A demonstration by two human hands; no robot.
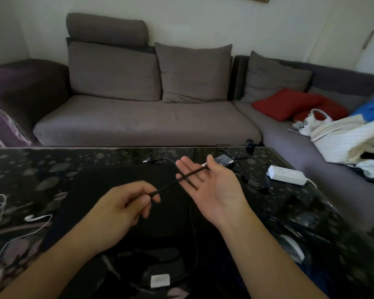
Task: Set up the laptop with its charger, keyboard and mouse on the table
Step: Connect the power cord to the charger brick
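Observation:
My left hand pinches a thin black cable between thumb and fingers. The cable runs up and to the right across the open palm of my right hand, whose fingers are straight. A black charger brick lies on the dark table just behind my right hand, its cord trailing toward a plug at the left and loops at the right. A white power strip sits at the table's right side. Something dark with a white label lies near the front edge; I cannot tell what it is.
White earphones and their cord lie at the table's left. A grey corner sofa stands behind the table, with red cushions, a white bag and clothes at the right. A pale object shows at the table's right front.

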